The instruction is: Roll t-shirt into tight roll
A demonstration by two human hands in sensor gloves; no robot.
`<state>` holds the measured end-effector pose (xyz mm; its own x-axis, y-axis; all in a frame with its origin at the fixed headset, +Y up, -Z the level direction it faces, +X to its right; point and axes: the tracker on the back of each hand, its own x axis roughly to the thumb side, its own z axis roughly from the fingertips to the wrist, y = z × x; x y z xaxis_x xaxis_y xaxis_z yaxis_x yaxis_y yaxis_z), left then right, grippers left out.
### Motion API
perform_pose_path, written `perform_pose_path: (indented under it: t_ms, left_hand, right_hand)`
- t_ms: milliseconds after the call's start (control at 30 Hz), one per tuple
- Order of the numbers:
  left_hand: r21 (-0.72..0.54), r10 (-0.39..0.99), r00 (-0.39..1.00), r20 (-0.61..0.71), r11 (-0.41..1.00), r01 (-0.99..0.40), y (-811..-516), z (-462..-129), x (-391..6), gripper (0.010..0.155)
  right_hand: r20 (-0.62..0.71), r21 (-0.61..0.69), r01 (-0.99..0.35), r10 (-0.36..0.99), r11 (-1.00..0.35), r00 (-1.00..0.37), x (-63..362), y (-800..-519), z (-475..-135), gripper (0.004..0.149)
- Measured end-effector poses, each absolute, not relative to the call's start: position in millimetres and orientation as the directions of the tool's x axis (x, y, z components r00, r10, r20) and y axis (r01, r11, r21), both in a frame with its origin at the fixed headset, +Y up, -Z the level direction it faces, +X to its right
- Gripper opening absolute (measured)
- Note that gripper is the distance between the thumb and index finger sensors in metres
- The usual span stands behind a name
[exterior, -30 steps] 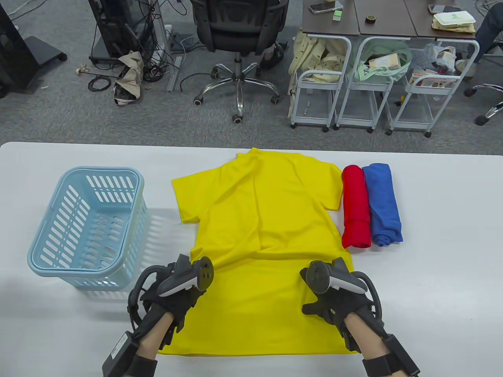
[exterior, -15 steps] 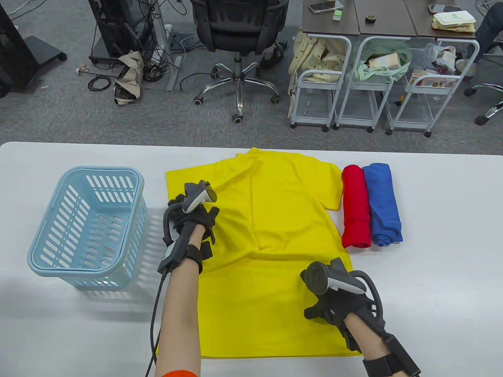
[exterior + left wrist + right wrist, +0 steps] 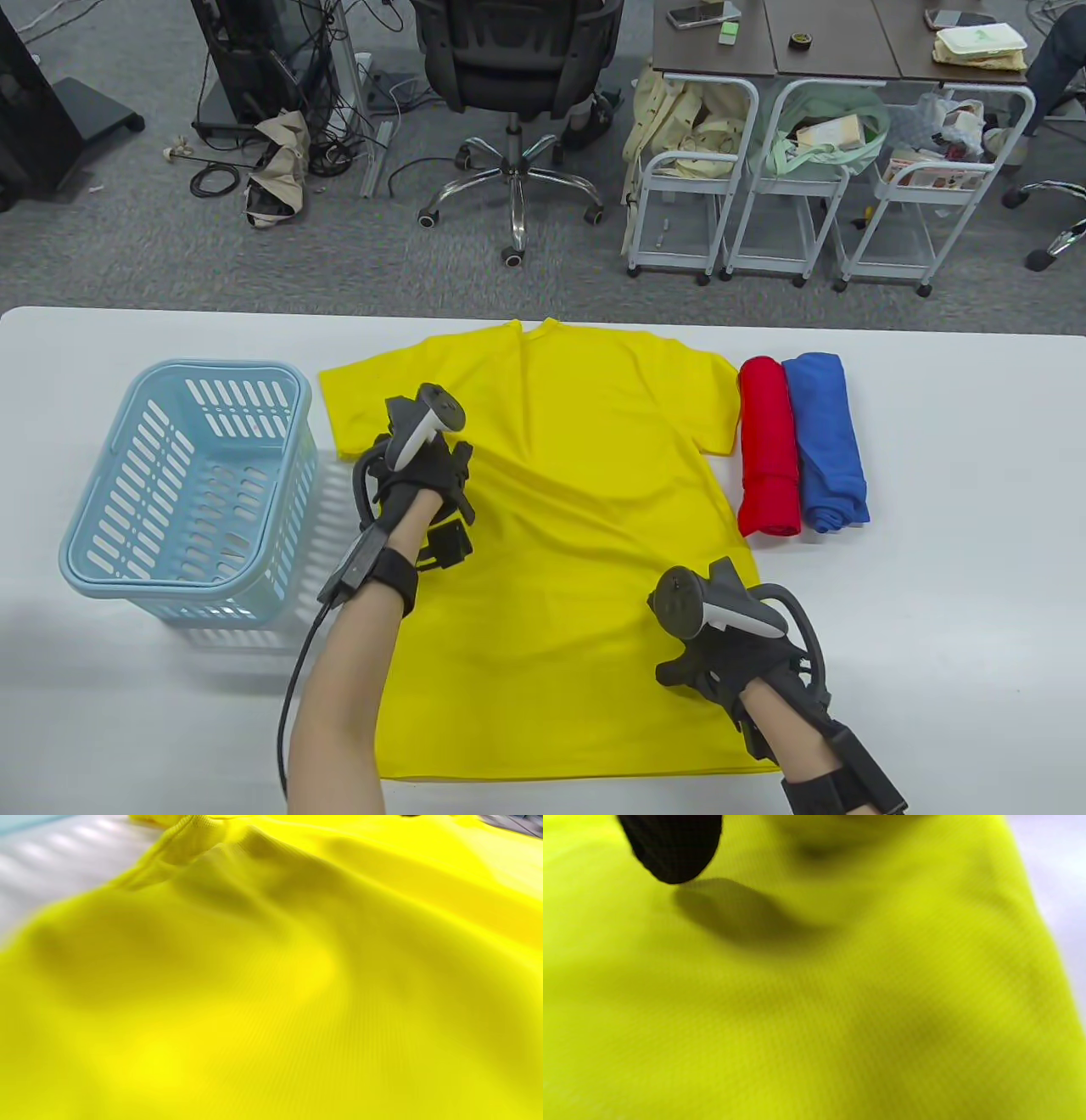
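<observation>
1. The yellow t-shirt [image 3: 577,526] lies spread flat on the white worktop [image 3: 950,611], its collar at the far edge and its hem at the near edge. It is not rolled yet.
2. The left hand [image 3: 422,484] rests on the shirt near the left sleeve. Its fingers seem to lie flat on the cloth, so the grip looks released and holds nothing.
3. The right hand [image 3: 721,658] lies on the lower right part of the shirt, near its right edge. One gloved fingertip [image 3: 672,846] hangs just above the fabric in the right wrist view; the grip looks released, with no cloth pinched.
4. Just beside the right sleeve lie a red roll [image 3: 768,450] and a blue roll [image 3: 827,441], which touch each other.
5. A light blue basket [image 3: 182,492] stands on the worktop to the left of the shirt.
</observation>
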<state>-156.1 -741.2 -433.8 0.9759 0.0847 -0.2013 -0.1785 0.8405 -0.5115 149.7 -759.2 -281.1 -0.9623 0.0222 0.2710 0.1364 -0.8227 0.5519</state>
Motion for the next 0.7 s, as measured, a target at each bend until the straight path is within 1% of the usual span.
perform_pose_path:
  t_ms: [67,133,200,267,333,367,433,467,500,533,567,600,667,700]
  left_hand:
    - [-0.523,0.029,0.996,-0.087,0.849,-0.071,-745,-405,-150,0.077]
    - [-0.550,-0.010,1.000,-0.016,0.835,-0.001,-758,-368,-150,0.078]
    - [-0.557,-0.093,0.996,0.007,0.826,0.081,-774,-344,-159,0.079]
    - [-0.580,-0.184,0.983,-0.005,0.801,0.147,-785,-327,-173,0.078]
    - [-0.542,-0.160,0.985,-0.060,0.834,0.102,-781,-313,-183,0.079]
    - [-0.545,-0.155,0.984,-0.084,0.834,0.085,-775,-309,-185,0.078]
    - [-0.525,-0.155,0.984,-0.092,0.847,0.084,-766,-307,-189,0.079]
    - [-0.503,-0.099,0.991,-0.094,0.863,0.038,-766,-306,-191,0.079]
    - [-0.500,-0.033,0.997,-0.066,0.866,-0.004,-768,-307,-192,0.079]
    - [-0.522,0.022,0.998,-0.054,0.852,-0.047,-777,-308,-193,0.077]
    - [-0.547,0.025,0.997,-0.073,0.835,-0.061,-783,-309,-193,0.076]
    - [-0.579,0.004,0.998,-0.070,0.814,-0.044,-791,-309,-192,0.077]
    - [-0.583,-0.065,0.998,-0.013,0.811,0.045,-789,-311,-191,0.077]
    - [-0.567,-0.067,0.998,-0.004,0.822,0.053,-787,-312,-190,0.077]
  right_hand:
    - [0.278,0.551,0.146,0.017,-0.821,-0.960,147,-760,-279,0.085]
    - [0.274,0.557,0.144,0.018,-0.818,-0.961,147,-761,-277,0.085]
    - [0.274,0.562,0.128,0.038,-0.817,-0.961,147,-759,-276,0.083]
    - [0.282,0.566,0.107,0.070,-0.818,-0.957,147,-755,-274,0.080]
    - [0.309,0.578,0.061,0.149,-0.813,-0.939,144,-749,-273,0.074]
    - [0.310,0.591,0.028,0.195,-0.806,-0.931,143,-746,-273,0.073]
    - [0.311,0.597,-0.012,0.245,-0.802,-0.919,143,-739,-277,0.070]
    - [0.289,0.598,-0.042,0.263,-0.801,-0.920,144,-735,-281,0.069]
    - [0.279,0.598,-0.057,0.273,-0.800,-0.921,145,-733,-284,0.069]
    - [0.271,0.586,-0.075,0.282,-0.807,-0.920,146,-728,-290,0.068]
    - [0.260,0.577,-0.086,0.283,-0.812,-0.923,146,-725,-294,0.068]
    - [0.246,0.568,-0.090,0.273,-0.818,-0.930,146,-721,-300,0.067]
    - [0.239,0.563,-0.071,0.244,-0.823,-0.940,142,-716,-315,0.068]
    - [0.232,0.563,-0.062,0.230,-0.824,-0.945,138,-715,-326,0.069]
